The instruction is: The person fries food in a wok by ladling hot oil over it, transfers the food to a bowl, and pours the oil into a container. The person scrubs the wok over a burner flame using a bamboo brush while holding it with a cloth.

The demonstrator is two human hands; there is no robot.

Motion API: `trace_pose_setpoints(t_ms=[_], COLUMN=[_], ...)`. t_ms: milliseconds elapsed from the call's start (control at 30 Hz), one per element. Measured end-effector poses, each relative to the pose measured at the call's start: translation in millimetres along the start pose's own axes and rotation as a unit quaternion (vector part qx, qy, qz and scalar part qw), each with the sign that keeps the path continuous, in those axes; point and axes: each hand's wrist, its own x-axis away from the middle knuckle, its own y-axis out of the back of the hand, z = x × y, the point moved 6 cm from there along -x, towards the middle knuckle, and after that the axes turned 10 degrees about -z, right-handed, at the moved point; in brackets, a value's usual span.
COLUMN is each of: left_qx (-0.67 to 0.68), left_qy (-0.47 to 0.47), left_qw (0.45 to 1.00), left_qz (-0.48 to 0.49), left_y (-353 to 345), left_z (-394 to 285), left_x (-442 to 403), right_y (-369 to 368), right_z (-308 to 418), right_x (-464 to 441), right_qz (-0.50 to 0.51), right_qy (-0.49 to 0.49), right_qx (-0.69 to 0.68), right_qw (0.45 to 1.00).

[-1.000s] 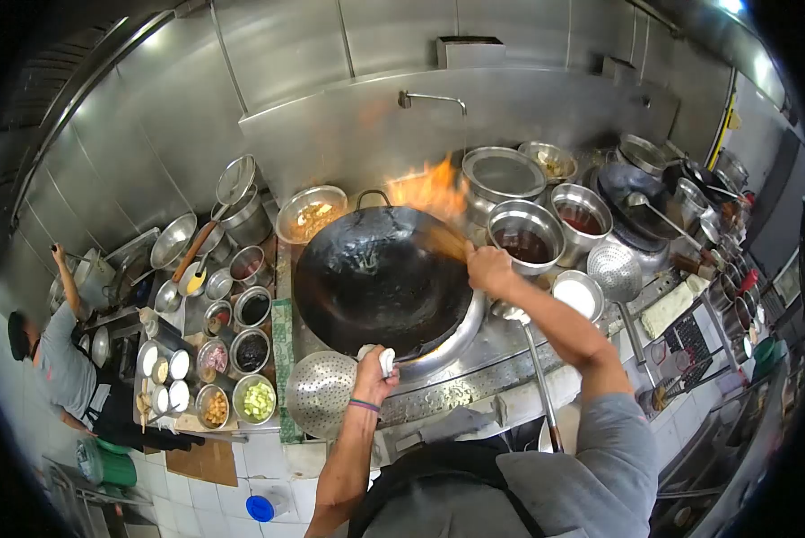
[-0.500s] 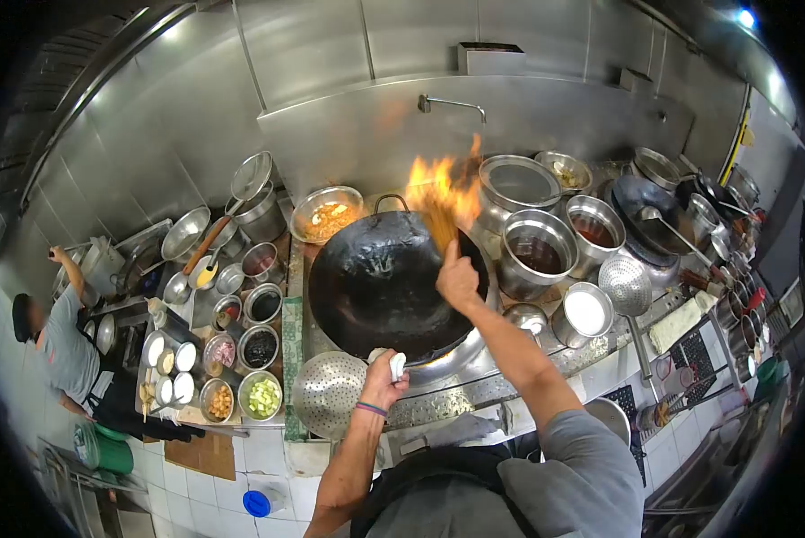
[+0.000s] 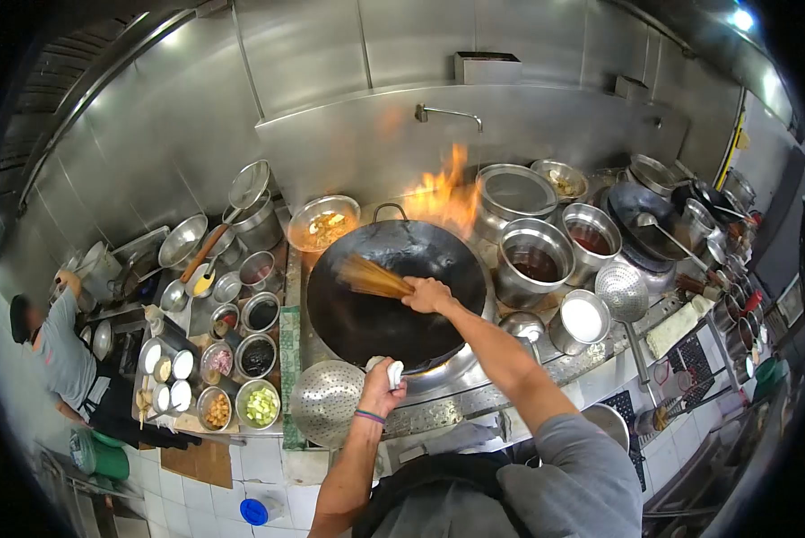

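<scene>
A large black wok (image 3: 393, 327) sits on the burner in front of me, with flames (image 3: 447, 193) rising behind its far right rim. My right hand (image 3: 427, 296) is closed around a bamboo wok brush (image 3: 371, 276), whose bristles point left over the wok's inside. Whether the bristle tips touch the metal I cannot tell. At the near rim, my left hand (image 3: 382, 386) grips a folded white cloth (image 3: 396, 373) against the wok's edge. A perforated metal strainer (image 3: 326, 405) lies just left of that hand.
Left stand several bowls of ingredients, including chopped green vegetables (image 3: 261, 405). A bowl of orange food (image 3: 323, 224) sits behind the wok. On the right are pots of dark liquid (image 3: 535, 260), a white-filled pot (image 3: 583, 318) and a skimmer (image 3: 622, 291). Another person (image 3: 61, 345) stands far left.
My right hand has swung the brush from the wok's far right rim leftward and nearer, over its middle. The flames look smaller. My left hand keeps its hold at the near rim.
</scene>
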Motion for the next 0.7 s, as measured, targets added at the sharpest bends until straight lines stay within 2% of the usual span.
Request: trace_pose_setpoints(t_ms=[33, 100, 133, 167, 233, 300, 333, 367, 433, 500, 633, 667, 700], left_qx=[0.001, 0.003, 0.003, 0.001, -0.009, -0.004, -0.002, -0.002, -0.009, 0.000, -0.006, -0.006, -0.004], left_qy=[0.003, -0.001, -0.004, -0.003, -0.001, 0.003, 0.002, 0.001, -0.002, -0.003, -0.008, -0.013, -0.011], left_qw=[1.000, 1.000, 1.000, 1.000, 1.000, 1.000, 1.000, 1.000, 1.000, 1.000, 1.000, 1.000, 1.000], left_qz=[0.004, -0.017, -0.023, -0.030, -0.006, 0.000, -0.004, -0.007, -0.006, -0.004, -0.006, -0.001, 0.000], left_y=[1.4, -1.4, -2.1, -0.8, -3.1, -1.9, -1.3, -1.5, -4.4, -3.9, -4.6, -4.9, -4.9], left_z=[2.1, -0.1, -1.5, 0.0, -2.4, 2.7, 2.0, 1.0, -1.3, 0.4, 0.1, -0.3, 0.0], left_x=[-2.2, 4.3, 4.9, 5.5, 3.7, 3.6, 3.2, 2.5, 2.0, 5.8, 6.6, 7.0, 5.7], right_y=[4.2, -3.4, -6.3, -1.8, -0.1, 2.3, 0.8, -6.5, -16.1, -19.5, 19.6, 41.2, 49.5], right_z=[-1.3, -3.2, 2.2, 11.2, 2.7, 2.8, 8.7, 16.4, 35.4, 34.3, -33.4, -49.3, -56.7], right_x=[-1.2, 2.7, -0.8, -1.2, -11.1, -3.2, 0.8, 0.0, 16.3, 27.4, 10.0, 10.6, 16.7], right_qz=[-0.030, -0.166, -0.107, -0.026, -0.056, -0.191, -0.210, -0.164, -0.001, 0.084, 0.096, -0.026, -0.200], right_qy=[-0.057, -0.151, -0.111, -0.014, -0.022, -0.131, -0.133, -0.121, 0.010, 0.108, 0.005, -0.105, -0.083], right_qx=[-0.020, -0.039, -0.021, 0.003, -0.024, -0.043, -0.045, -0.002, 0.013, -0.105, 0.105, 0.128, 0.168], right_qw=[0.998, 0.974, 0.988, 1.000, 0.998, 0.972, 0.968, 0.979, 1.000, 0.985, 0.990, 0.986, 0.962])
